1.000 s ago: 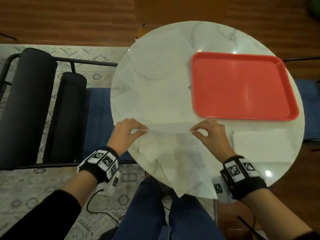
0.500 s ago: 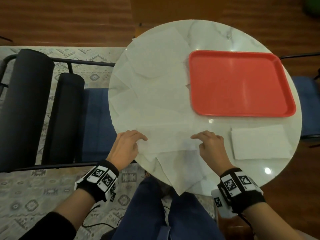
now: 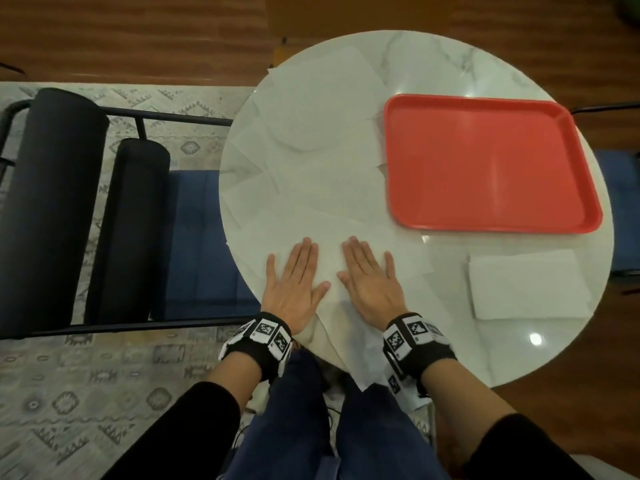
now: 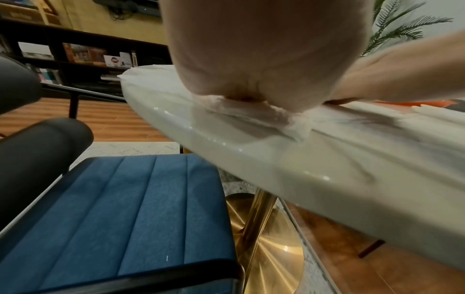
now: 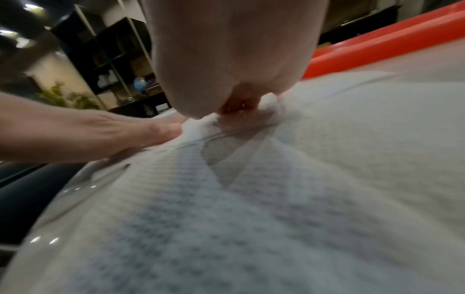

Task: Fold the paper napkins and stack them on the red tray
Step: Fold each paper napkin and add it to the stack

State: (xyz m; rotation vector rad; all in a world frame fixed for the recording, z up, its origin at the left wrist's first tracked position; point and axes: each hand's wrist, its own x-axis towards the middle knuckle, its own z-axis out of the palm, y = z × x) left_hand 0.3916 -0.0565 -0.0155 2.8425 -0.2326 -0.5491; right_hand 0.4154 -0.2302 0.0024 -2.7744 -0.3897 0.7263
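Observation:
Both hands lie flat, side by side, on a folded white napkin (image 3: 408,268) at the near edge of the round marble table (image 3: 519,348). My left hand (image 3: 294,275) presses its left part with straight fingers, and my right hand (image 3: 370,275) presses the right part the same way. Several unfolded napkins (image 3: 322,140) overlap across the table's left half, and some hang over the near edge. The red tray (image 3: 488,164) sits bare at the far right. A folded napkin (image 3: 526,285) lies on the table in front of the tray.
A blue-seated chair (image 3: 204,237) with black bolsters (image 3: 52,202) stands to the left of the table. Another blue chair (image 3: 623,209) is at the right. My knees (image 3: 304,410) are under the near edge. The table stands on a gold pedestal (image 4: 259,222).
Both hands drew the napkin's far edge toward me, folding it over. They then let go of the edge and laid flat on the fold, closer together.

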